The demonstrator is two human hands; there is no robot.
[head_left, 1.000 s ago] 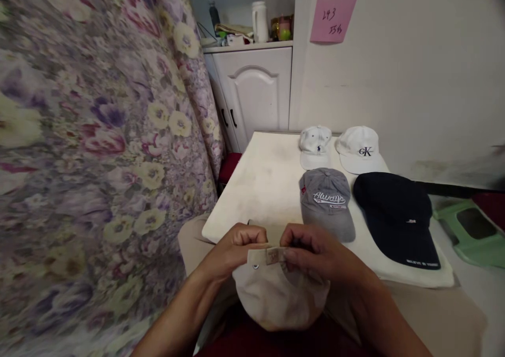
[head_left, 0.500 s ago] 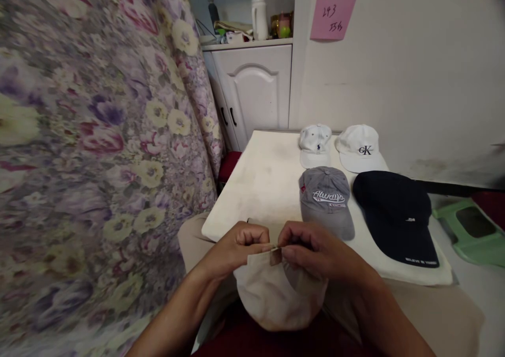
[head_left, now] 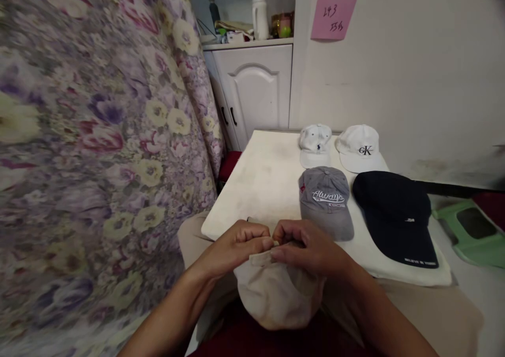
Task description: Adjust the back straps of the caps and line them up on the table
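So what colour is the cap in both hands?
The held cap is beige; see the head view.

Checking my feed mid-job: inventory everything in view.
Soft cloth cap: 1, beige, nearest
Brimmed cloth caps: 2, white, far end
Lettered cloth cap: 1, grey, nearer
Large cloth cap: 1, navy, right of grey
Rectangular table: 1, cream, ahead
Flowered fabric curtain: 1, purplish, left
Panelled cupboard: 1, white, behind table
Handled jug: 1, white, shelf
Clutter: several, mixed, shelf
Paper note: 1, pink, wall
Moulded plastic item: 1, green, right
Left hand, right hand: 2, bare, holding beige cap
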